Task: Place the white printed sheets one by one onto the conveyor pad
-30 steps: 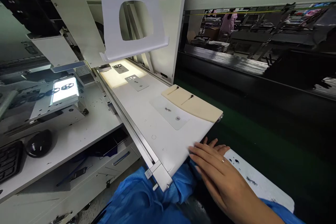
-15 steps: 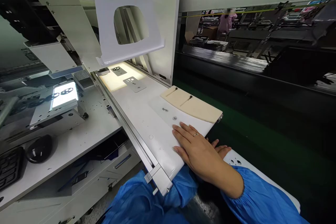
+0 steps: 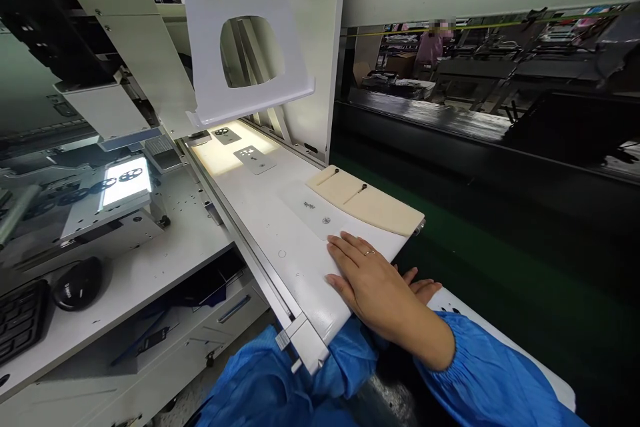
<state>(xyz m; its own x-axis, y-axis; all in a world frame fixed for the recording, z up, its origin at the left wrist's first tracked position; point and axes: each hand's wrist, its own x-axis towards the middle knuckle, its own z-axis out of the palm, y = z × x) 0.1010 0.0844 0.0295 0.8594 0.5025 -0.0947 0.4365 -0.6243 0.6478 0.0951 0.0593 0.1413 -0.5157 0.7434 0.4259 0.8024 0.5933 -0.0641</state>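
My right hand (image 3: 373,280) lies palm down with its fingers stretched out, on the near right end of a long white bed (image 3: 280,280). Just beyond its fingertips is a thin pale sheet (image 3: 315,220) with small dark marks. My left hand (image 3: 423,285) shows only some outstretched fingers, past my right wrist; the rest of it is hidden. Those fingers are beside a white panel (image 3: 540,367) with dark spots or holes, mostly covered by my right arm. I cannot tell whether they press on it.
A cream curved plate (image 3: 365,200) with two dark screws borders the bed's right side. Grey rounded sheets (image 3: 254,160) lie farther up, by a lit area under a white cover (image 3: 295,47). A mouse (image 3: 77,283) and keyboard (image 3: 20,313) are left. A person (image 3: 430,47) is far off.
The thin pale sheet's marks have shifted slightly up and left, away from my fingertips, along the bed. My right hand has barely moved. The view has tilted a little.
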